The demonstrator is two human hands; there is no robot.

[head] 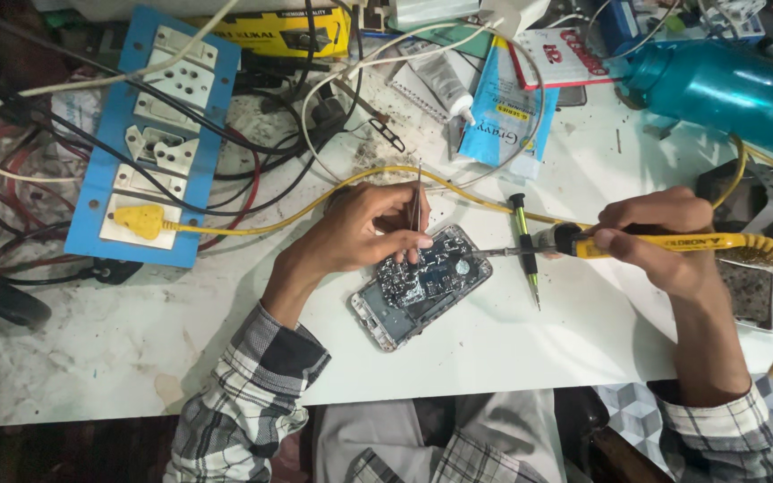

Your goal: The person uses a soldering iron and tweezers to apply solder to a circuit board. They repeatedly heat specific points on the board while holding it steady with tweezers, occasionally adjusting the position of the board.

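Tweezers (417,199) stand nearly upright in the left hand (364,234), whose fingers (404,240) pinch them closed, tips down on the opened phone (422,284). That phone lies on the white table (583,331) with its long axis slanting from lower left to upper right, directly under the left hand. From the right, the right hand (664,241) wraps its fingers fully round the yellow soldering iron (637,241), held almost level, its tip reaching left to the board's upper right corner. A small screwdriver (524,246) lies between phone and right hand.
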